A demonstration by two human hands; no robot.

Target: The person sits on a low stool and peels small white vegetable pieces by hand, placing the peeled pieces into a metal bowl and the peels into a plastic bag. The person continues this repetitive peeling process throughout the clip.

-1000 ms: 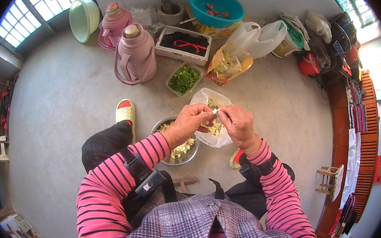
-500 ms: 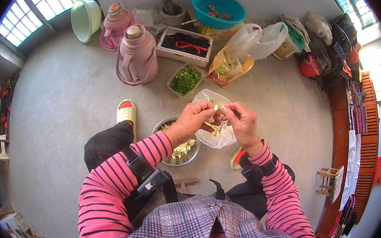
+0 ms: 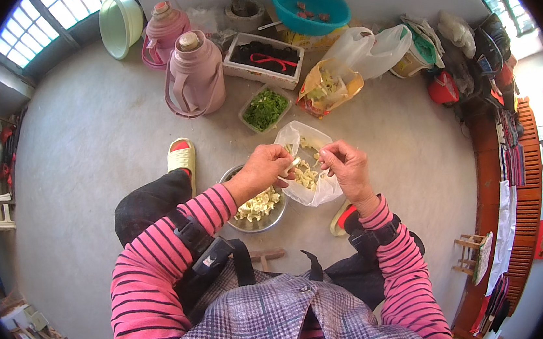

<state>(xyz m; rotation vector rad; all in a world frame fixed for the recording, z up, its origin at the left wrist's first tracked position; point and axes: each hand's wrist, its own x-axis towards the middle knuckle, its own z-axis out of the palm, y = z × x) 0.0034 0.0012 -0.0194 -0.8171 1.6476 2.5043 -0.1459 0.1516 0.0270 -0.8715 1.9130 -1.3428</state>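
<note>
My left hand point(image 3: 263, 169) is closed, pinching a small cream-coloured, petal-like piece point(image 3: 294, 164) by its fingertips. To its right, my right hand point(image 3: 348, 167) has thumb and forefinger pressed together; anything between them is too small to make out. Both hands are above an open white plastic bag point(image 3: 324, 194) on the floor, which holds pale yellowish scraps point(image 3: 306, 178). Partly under my left forearm stands a round metal bowl point(image 3: 278, 220) with many cream-coloured pieces point(image 3: 257, 207), some hidden by the hand and sleeve.
Beyond the bag are a clear tub of chopped greens point(image 3: 265, 110), a yellow-orange bag point(image 3: 328, 89), and a white foam box point(image 3: 264, 65). Farther back stand two pink thermos flasks point(image 3: 195, 72) and a teal basin point(image 3: 310, 9). My slippered foot point(image 3: 182, 162) is left of the bowl.
My hands have moved apart; they were fingertip to fingertip over the bag. The left has shifted slightly left with the pale piece, and the right slightly right.
</note>
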